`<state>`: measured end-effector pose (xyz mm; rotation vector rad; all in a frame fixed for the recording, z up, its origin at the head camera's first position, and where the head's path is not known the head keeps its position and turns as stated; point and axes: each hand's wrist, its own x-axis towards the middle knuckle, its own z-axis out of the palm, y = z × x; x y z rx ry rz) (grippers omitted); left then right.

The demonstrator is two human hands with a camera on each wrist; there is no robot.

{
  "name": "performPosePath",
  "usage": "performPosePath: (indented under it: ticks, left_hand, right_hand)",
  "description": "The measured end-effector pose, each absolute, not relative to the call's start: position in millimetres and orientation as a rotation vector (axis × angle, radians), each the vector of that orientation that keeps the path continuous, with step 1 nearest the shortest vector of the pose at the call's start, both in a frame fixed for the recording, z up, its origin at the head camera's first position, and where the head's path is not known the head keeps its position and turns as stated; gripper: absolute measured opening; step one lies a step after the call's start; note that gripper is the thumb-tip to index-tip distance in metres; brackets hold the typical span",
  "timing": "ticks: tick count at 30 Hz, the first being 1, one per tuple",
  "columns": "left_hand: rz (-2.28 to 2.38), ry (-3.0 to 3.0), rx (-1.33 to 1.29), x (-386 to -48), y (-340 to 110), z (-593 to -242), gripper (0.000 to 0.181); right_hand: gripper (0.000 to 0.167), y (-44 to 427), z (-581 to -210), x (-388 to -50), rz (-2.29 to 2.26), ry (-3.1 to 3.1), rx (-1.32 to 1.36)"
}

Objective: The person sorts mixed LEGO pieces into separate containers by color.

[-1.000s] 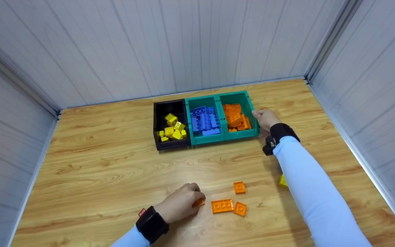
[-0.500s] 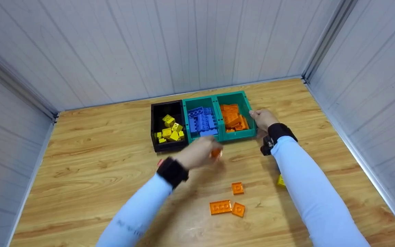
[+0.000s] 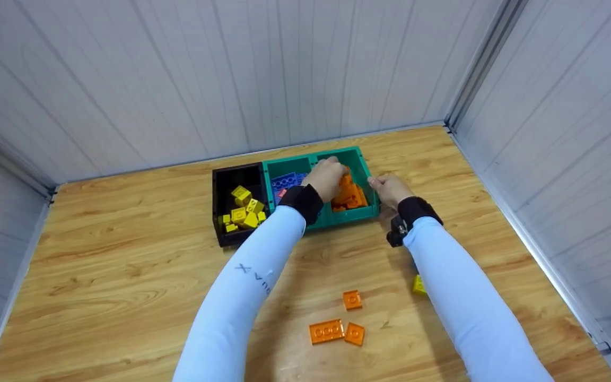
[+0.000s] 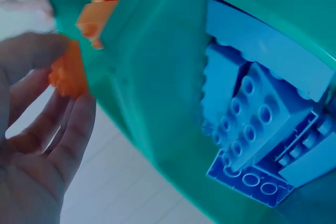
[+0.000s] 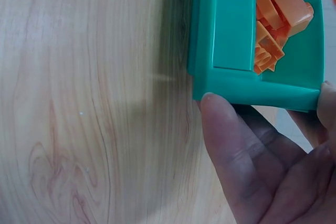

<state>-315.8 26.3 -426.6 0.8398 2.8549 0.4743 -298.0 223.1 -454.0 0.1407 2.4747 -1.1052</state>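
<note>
My left hand (image 3: 326,178) is over the right-hand green bin (image 3: 356,214), pinching an orange brick (image 4: 71,72) between thumb and fingers. In the left wrist view the brick is beside the bin's rim, above loose orange bricks (image 3: 352,197). My right hand (image 3: 392,191) grips the right side of that same bin, its thumb at the rim and its other fingers against the outer wall. Blue bricks (image 4: 262,119) fill the adjoining green bin, partly covered by my left wrist in the head view. Yellow bricks (image 3: 239,215) lie in the black bin (image 3: 221,233) at the left.
Orange pieces lie near the table's front: a long one (image 3: 326,331), a square one (image 3: 355,334) and another square one (image 3: 352,300). A yellow brick (image 3: 419,285) shows beside my right sleeve, which partly hides it. Pale panel walls (image 3: 204,79) enclose the wooden table (image 3: 98,286).
My left hand has lifted an orange piece from the table and carried it forward and right to the orange bricks' bin. My right hand stays at the bin's side. The head view has shifted slightly.
</note>
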Motion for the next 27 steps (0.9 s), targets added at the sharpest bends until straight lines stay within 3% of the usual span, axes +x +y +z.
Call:
performPosePath:
  ticks: [7, 16, 22, 27]
  left_hand:
    - [0.396, 2.918, 0.772, -319, 21, -439, 0.03]
    - [0.548, 2.874, 0.851, -303, 7, -422, 0.033]
    - [0.599, 2.843, 1.03, -275, -8, -419, 0.032]
    - [0.702, 2.8, 1.184, -233, -26, -427, 0.03]
  right_hand:
    - [0.052, 215, -454, -297, -1.207, 2.358, 0.201]
    - [0.052, 219, -452, -304, -1.163, 2.388, 0.182]
    - [0.053, 223, -455, -313, -1.11, 2.422, 0.134]
    - [0.054, 227, -458, -319, -1.089, 2.429, 0.132]
